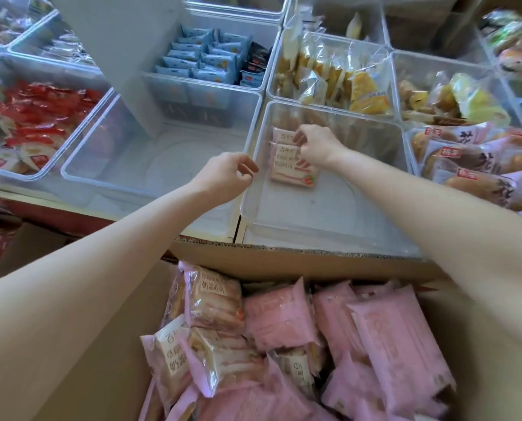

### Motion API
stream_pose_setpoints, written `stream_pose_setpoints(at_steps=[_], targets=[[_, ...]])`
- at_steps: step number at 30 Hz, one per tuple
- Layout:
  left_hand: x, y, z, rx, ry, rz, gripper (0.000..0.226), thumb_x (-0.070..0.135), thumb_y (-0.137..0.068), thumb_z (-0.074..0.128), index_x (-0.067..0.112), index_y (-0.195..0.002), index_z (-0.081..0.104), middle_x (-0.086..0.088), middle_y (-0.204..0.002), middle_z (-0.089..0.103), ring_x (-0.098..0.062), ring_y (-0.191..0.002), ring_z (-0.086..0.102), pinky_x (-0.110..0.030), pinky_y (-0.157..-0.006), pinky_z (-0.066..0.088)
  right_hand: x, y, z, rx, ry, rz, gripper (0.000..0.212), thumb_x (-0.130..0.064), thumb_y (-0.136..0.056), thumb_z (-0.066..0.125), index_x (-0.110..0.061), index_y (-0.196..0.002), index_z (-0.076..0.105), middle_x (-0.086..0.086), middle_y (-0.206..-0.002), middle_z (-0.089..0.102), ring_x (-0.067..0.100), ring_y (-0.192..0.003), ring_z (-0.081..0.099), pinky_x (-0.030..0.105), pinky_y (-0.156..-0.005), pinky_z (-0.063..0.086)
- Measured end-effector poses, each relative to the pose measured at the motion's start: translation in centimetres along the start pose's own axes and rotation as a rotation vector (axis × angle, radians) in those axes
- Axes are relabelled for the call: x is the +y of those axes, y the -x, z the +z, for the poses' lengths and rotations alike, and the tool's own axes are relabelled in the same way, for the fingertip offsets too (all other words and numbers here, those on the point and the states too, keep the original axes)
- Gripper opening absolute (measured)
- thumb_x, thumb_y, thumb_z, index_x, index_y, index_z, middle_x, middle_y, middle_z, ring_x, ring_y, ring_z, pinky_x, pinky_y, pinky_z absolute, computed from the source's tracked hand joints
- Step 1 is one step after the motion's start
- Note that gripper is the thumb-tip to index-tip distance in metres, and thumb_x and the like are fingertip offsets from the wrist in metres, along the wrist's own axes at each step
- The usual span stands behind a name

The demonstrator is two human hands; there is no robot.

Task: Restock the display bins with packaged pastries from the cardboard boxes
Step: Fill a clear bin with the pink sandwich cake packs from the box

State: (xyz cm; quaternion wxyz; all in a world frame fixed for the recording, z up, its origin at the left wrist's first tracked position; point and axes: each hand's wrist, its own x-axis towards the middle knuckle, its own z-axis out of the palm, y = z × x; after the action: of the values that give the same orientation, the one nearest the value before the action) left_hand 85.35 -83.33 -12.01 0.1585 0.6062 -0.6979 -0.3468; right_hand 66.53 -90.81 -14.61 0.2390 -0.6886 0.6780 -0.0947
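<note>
An open cardboard box [284, 256] below me is full of pink packaged pastries [284, 323]. Ahead of it stands a clear display bin [329, 220] with two pink packs lying at its back left. My right hand [317, 145] reaches into the bin and pinches the upper edge of the nearer pink pack [290, 168]. A second pack [281, 135] lies just behind it. My left hand [229, 174] hovers by the bin's left rim with fingers loosely curled, holding nothing that I can see.
An empty clear bin [107, 177] stands to the left. Other bins hold red packs [31, 123], blue packs [202, 56], yellow pastries [338, 77] and purple-wrapped buns [472, 159]. A white post [113, 56] rises between the bins.
</note>
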Motion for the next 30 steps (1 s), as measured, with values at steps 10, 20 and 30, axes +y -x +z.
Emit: stream_pose_setpoints(at_steps=[10, 20, 30], targets=[[0.6, 11.6, 1.0, 0.136, -0.333, 0.833, 0.022, 0.013, -0.081, 0.042, 0.011, -0.072, 0.063, 0.003, -0.071, 0.061, -0.018, -0.059, 0.056, -0.024, -0.052, 0.045, -4.6, 19.2, -3.8, -0.076, -0.06, -0.542, 0.013, 0.0, -0.085, 0.057, -0.007, -0.085, 0.067, 0.001, -0.069, 0.069, 0.008, -0.057, 0.063, 0.016, -0.058, 0.049], [-8.4, 13.4, 1.9, -0.5, -0.896, 0.673, 0.05, 0.039, -0.087, 0.053, 0.044, -0.136, 0.04, 0.012, -0.135, 0.048, -0.009, -0.128, 0.042, -0.021, -0.105, 0.032, -5.2, 24.4, 8.5, -0.619, 0.372, -0.419, 0.052, -0.023, -0.087, 0.06, -0.006, -0.133, 0.042, 0.013, -0.125, 0.048, 0.03, -0.114, 0.05, 0.037, -0.091, 0.043], [-7.0, 14.4, -0.3, -0.613, -0.681, 0.372, 0.043, 0.04, -0.087, 0.057, 0.021, -0.125, 0.052, 0.003, -0.124, 0.057, -0.017, -0.11, 0.055, -0.025, -0.089, 0.042, -10.0, 25.5, 11.3, -0.467, 0.43, -0.381, 0.027, -0.034, -0.083, 0.06, -0.011, -0.071, 0.052, 0.003, -0.063, 0.053, 0.029, -0.07, 0.058, 0.028, -0.052, 0.035]])
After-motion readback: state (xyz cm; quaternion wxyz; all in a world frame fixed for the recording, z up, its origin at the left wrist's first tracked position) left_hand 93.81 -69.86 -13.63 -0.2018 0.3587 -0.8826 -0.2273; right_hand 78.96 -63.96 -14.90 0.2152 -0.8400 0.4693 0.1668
